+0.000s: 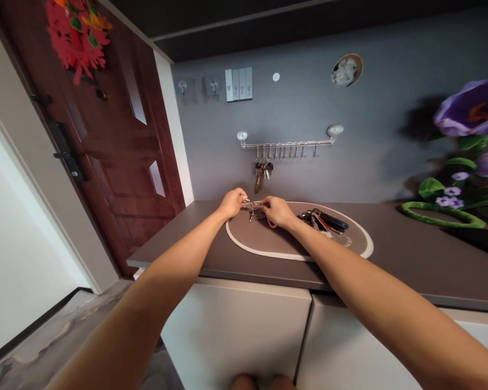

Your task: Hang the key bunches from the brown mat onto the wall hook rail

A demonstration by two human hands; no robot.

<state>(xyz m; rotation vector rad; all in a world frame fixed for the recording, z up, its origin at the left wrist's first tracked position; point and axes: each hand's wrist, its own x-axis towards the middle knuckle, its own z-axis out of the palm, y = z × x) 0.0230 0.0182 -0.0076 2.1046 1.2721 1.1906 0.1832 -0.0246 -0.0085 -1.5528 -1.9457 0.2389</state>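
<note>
Over the left part of an oval brown mat (268, 246), my left hand (233, 202) pinches one end of a small bunch of keys (253, 211). My right hand (278, 211) closes on the other side of the same bunch, its fingertips pressed together. Thin silvery parts hang between the two hands, too small to make out singly. A pink loop (271, 222) shows just under my right fingers. To the right of that hand, a heap of keys (324, 221) with black and red pieces lies on the mat.
A hook rail (288, 144) on the grey wall carries another key bunch (264, 169). Purple artificial flowers (450, 200) stand at the right of the counter (430, 260). At the left is a dark red door (117, 141). White cabinet doors (244, 325) lie below.
</note>
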